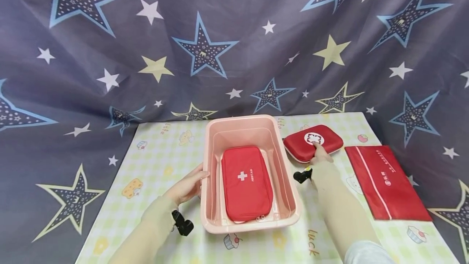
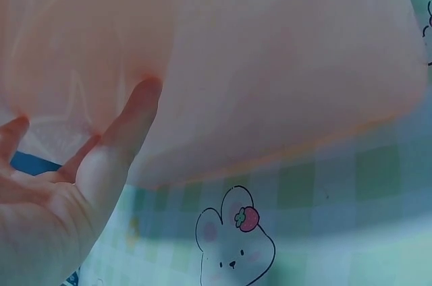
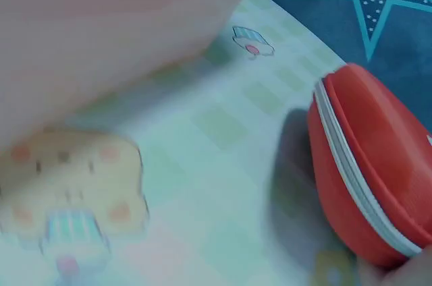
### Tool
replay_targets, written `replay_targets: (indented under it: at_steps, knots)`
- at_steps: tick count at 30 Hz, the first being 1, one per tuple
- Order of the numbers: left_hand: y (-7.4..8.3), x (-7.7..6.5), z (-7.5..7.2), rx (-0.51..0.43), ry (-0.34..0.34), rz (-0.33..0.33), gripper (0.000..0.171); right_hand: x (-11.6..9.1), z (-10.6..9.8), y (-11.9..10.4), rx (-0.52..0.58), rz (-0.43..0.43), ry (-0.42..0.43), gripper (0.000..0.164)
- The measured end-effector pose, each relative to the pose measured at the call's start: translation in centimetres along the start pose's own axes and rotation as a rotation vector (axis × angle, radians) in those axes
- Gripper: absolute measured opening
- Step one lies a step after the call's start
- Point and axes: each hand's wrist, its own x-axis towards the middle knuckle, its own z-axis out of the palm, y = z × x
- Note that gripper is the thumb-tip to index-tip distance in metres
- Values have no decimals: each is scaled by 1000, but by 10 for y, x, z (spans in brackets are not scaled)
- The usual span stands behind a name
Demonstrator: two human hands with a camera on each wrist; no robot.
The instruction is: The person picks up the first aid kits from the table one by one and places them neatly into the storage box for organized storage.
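In the head view a pink plastic tub (image 1: 287, 174) stands mid-table with a red soft first aid pouch (image 1: 247, 184) lying in it. My left hand (image 1: 188, 184) is at the tub's left side; in the left wrist view its fairly straight fingers (image 2: 138, 110) touch the outer wall. Right of the tub, my right hand (image 1: 321, 156) grips the near edge of a red hard-shell first aid case (image 1: 331, 137) with a white round emblem. One finger lies on its top. The right wrist view shows the case's pale zipper side, with only a bit of the hand at the corner.
A flat red pouch (image 1: 388, 182) with a white stripe lies on the right of the table. Beneath everything is a checked tablecloth (image 1: 154, 154) with cartoon prints. A dark star-patterned curtain (image 1: 234, 52) hangs behind and at the sides.
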Motion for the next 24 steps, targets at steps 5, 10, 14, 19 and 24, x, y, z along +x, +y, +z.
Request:
replay_targets:
  at_steps: [5, 10, 14, 19, 24]
  knots:
    - [0, -1, -1, -5, 20, -12, 69, 5, -11, -16, 293, 65, -166, 77]
    - [-1, -1, -1, -6, 20, -11, 69, -6, -32, -40, 289, 161, -449, 70]
    - [-2, -2, -2, -4, 8, -1, 71, -20, -40, -59, 214, 153, -522, 74]
    - [-1, 0, -2, 5, 22, -12, 70, -41, -41, -83, 235, 148, -637, 51]
    - [2, 2, 0, 6, 37, -11, 69, -69, -35, -103, 252, 161, -723, 39]
